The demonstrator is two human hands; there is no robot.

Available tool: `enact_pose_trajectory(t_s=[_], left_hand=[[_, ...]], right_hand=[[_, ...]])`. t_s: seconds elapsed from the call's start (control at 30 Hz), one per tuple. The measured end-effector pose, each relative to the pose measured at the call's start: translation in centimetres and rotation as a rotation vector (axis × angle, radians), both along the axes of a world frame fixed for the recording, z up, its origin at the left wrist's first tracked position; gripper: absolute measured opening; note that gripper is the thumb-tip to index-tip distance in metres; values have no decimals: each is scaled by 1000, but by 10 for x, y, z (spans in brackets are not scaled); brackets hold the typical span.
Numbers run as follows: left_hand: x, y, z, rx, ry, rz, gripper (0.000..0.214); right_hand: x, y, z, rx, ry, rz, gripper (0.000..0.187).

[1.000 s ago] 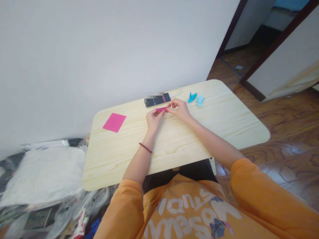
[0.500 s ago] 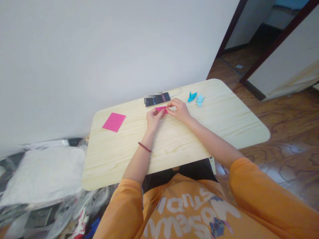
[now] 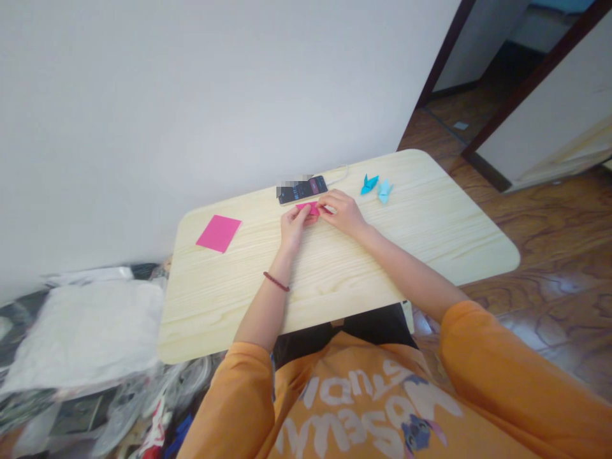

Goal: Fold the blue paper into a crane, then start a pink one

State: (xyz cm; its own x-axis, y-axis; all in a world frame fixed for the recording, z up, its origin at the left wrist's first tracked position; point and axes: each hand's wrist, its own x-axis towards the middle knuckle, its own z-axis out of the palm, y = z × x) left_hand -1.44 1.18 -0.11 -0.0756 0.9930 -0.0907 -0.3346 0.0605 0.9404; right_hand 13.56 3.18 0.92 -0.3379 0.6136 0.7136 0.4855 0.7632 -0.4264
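A small piece of folded pink paper (image 3: 313, 208) is held between my two hands, just in front of the phone. My left hand (image 3: 292, 227) pinches its left part, thumb on top. On its right side, my right hand (image 3: 342, 213) grips the paper between thumb and fingertips. Much of the paper is hidden by my fingers. Two folded paper figures, one darker blue (image 3: 370, 184) and one light blue (image 3: 384, 191), stand to the right of my right hand. Flat on the left of the table lies a square pink sheet (image 3: 218, 233).
A phone (image 3: 302, 190) with a white cable (image 3: 339, 178) lies at the back of the pale wooden table (image 3: 344, 280), near the white wall. Plastic-wrapped items and a white bag (image 3: 90, 331) are on the left. A doorway opens at the upper right.
The fingers of my right hand have shifted slightly and closed together more at the pink paper's right side. My left hand keeps its pinch. The other objects stay put.
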Motion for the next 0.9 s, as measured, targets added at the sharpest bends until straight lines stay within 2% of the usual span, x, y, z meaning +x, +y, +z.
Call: enact_pose_trajectory(t_s=[0.37, 0.63, 0.73, 0.9], left_hand=[[-4, 0, 8, -106, -62, -64, 23], [-2, -2, 10, -110, -48, -30, 21], [-2, -1, 9, -100, -49, -8, 21], [-1, 0, 8, -71, -48, 21, 23]], right_hand=[[3, 4, -5, -156, 116, 101, 10], [2, 2, -1, -237, 166, 121, 11], [1, 0, 2, -383, 295, 91, 16], [-1, 2, 3, -751, 529, 33, 38]])
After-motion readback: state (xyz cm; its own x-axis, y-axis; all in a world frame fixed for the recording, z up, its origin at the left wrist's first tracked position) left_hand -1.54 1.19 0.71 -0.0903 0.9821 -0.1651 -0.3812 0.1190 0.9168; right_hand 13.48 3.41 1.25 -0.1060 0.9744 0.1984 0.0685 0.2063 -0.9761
